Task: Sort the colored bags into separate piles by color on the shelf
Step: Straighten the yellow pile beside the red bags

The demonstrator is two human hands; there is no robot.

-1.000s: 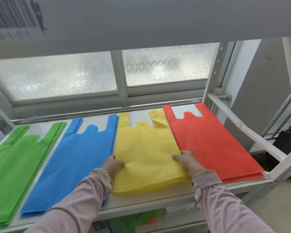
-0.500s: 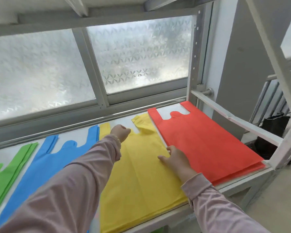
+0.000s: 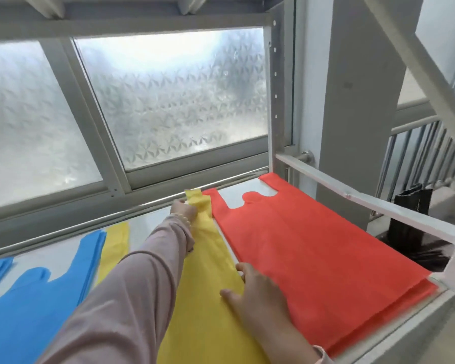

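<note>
Three flat piles of bags lie side by side on the white shelf [image 3: 153, 222]: blue bags [image 3: 34, 306] at the left, yellow bags [image 3: 208, 311] in the middle, red bags [image 3: 313, 248] at the right. My left hand [image 3: 183, 210] reaches to the back of the shelf and pinches the right handle of the yellow pile, which is bunched up there. On the yellow pile's right edge, beside the red pile, my right hand [image 3: 255, 290] rests flat with its fingers spread.
A frosted window [image 3: 168, 101] and its metal rail close off the back of the shelf. A white upright and slanted bar [image 3: 365, 203] frame the right side. A dark object [image 3: 410, 222] stands beyond the shelf at the right.
My left hand moved right and further back, from the yellow pile's middle notch to its right handle, and took hold of it. My right hand stayed on the pile's edge. The view shifted right; the green pile left the frame.
</note>
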